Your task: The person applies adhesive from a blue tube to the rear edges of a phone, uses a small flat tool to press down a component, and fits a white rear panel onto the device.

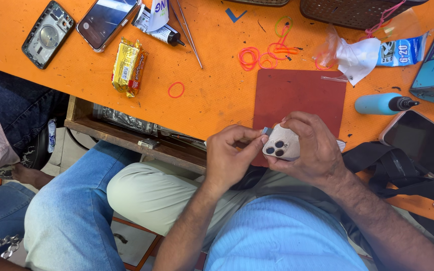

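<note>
White phone [281, 143] held camera-side up, at the near edge of the orange surface [212, 95].
Right hand [313, 148] wraps it to steady it; left hand [229, 156] fingers [249, 135] pinch a small blue-grey piece [266, 131] against its corner. Red mat [297, 90] just beyond; rubber bands [257, 57], blue bottle [377, 104], opened phone frame [47, 34] scattered.

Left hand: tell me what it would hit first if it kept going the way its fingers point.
The left hand points right, so it would probably meet the white phone held in the right hand; its fingertips are already at the phone's edge.
</note>
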